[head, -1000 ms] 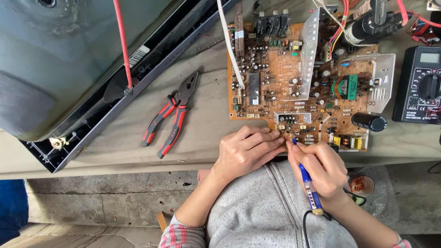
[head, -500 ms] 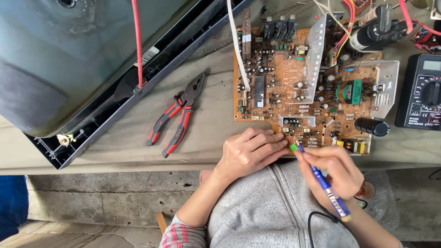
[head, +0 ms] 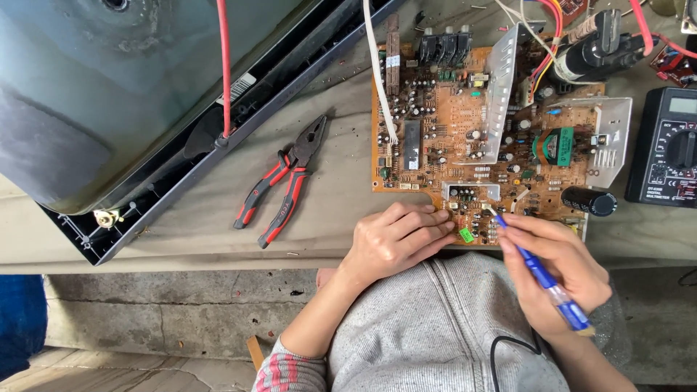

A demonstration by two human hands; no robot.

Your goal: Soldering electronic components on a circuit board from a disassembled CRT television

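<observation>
We see a desk point(head: 341, 156) with a dull grey-brown top. On it lie red-handled pliers point(head: 282, 185), a brown circuit board point(head: 465, 131) at its near edge, a black multimeter point(head: 668, 149) at the right, and a large dark picture tube in its black frame point(head: 109, 94) across the left.

A small white barcode label point(head: 236, 85) sits on the black television frame point(head: 218, 156), upper left. At the right edge, a black multimeter point(head: 664, 149) shows a small grey rectangular screen point(head: 682, 105).
</observation>
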